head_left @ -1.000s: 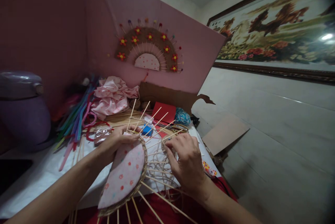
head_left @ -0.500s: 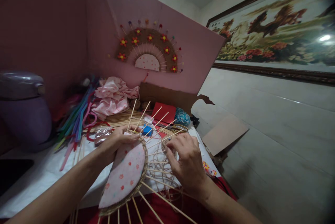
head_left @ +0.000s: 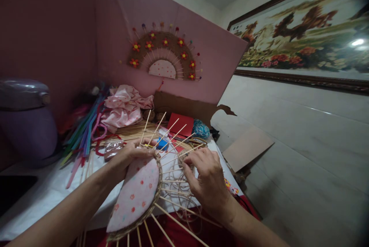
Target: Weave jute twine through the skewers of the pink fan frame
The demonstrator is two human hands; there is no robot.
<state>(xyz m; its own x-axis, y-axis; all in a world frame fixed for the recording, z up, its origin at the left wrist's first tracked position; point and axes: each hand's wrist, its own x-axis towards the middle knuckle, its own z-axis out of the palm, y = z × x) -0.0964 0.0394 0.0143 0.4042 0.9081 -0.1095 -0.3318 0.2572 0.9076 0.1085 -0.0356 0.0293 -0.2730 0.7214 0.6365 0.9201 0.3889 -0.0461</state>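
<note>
My left hand point(head_left: 141, 151) grips the upper end of a half-round panel point(head_left: 138, 193), thumb on its face and fingers behind. White cloth with small red flowers covers the panel, and a band of twine point(head_left: 159, 185) runs along its curved edge. Thin wooden sticks point(head_left: 168, 204) fan out from that edge. At the stick tips on the right, my right hand point(head_left: 203, 172) has its fingers curled together on twine; the strand itself is mostly hidden by them. Loose loops of twine point(head_left: 181, 204) hang below and behind the sticks, close to a small twine ball point(head_left: 183, 156).
Behind lie pink cloth point(head_left: 123, 104), colourful pipe cleaners point(head_left: 83, 131), red card point(head_left: 181, 124), blue yarn point(head_left: 201, 128) and scissors point(head_left: 198, 141). A purple flask point(head_left: 27, 124) stands left. A finished-looking half-round fan point(head_left: 164, 52) is on the pink board point(head_left: 207, 58).
The half-round panel has tilted slightly, its lower end and lower sticks shifting a little left. My right hand has barely moved, its fingers still together.
</note>
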